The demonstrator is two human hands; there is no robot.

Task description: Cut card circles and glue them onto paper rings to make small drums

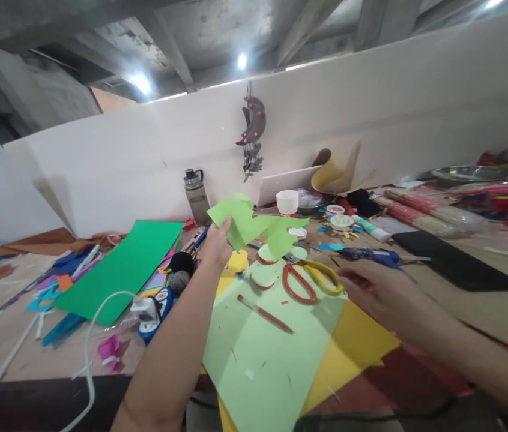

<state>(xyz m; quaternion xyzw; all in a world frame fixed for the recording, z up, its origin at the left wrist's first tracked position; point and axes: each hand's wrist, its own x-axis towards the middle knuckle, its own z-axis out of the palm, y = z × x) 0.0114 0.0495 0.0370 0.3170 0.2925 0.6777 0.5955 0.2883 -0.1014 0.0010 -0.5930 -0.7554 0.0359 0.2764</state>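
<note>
My left hand (218, 245) is closed, pinching a light green sheet of paper (254, 225) with curved, cut edges and lifting it above the table. To the right, scissors (299, 283) with one red and one yellow handle loop lie below the paper's lower tip. My right hand (364, 285) is right beside the yellow loop, its fingers loosely bent with nothing visible in them; whether a fingertip touches the loop is unclear. A red pen (265, 313) rests on a pale green sheet (254, 366) in front of me, over yellow paper (357, 342).
At left are a dark green sheet (123, 270), a power strip (157, 315) and a white cable (89, 354). A bottle (197, 198) stands behind my left hand. A blue glue gun (371, 256), a black slab (456, 261) and a glue stick (371, 228) lie at right.
</note>
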